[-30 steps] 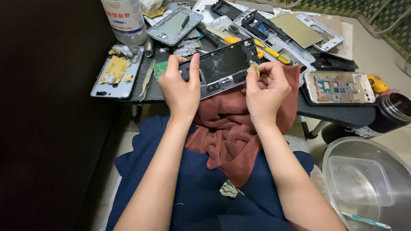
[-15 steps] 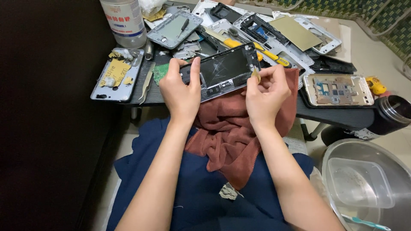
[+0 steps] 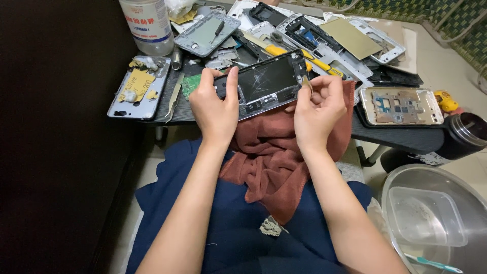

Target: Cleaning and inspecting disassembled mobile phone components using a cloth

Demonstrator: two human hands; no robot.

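1. Nearest the camera, a dark blue cloth (image 3: 228, 238) covers the person's lap, and a rust-red towel (image 3: 274, 167) hangs down over it from the edge of the counter (image 3: 401, 136).
2. Low on the right, on the floor, a metal bowl (image 3: 446, 177) holds a clear plastic box (image 3: 428, 215), with a toothbrush (image 3: 431, 263) at its near edge.
3. The left hand (image 3: 215, 109) grips the left end of a cracked phone (image 3: 266, 83) — thumb over its face, fingers curled behind.
4. The right hand (image 3: 317, 109) is at the phone's right end, its fingers pinched shut on a thin pick (image 3: 308, 83) that touches the phone's right edge.
5. The phone is held tilted, above the towel and over the counter's near edge.
6. Left of the left hand lie a small green circuit board (image 3: 190, 85), tweezers (image 3: 175, 96) and a silver back cover (image 3: 137, 89) with yellow patches.
7. To the right lies a gold phone frame (image 3: 401, 105), with a dark round flask (image 3: 464, 134) just beyond it.
8. Farther back — a heap of phone frames (image 3: 324, 35), a yellow-handled screwdriver (image 3: 279, 50) and a clear labelled bottle (image 3: 147, 23).
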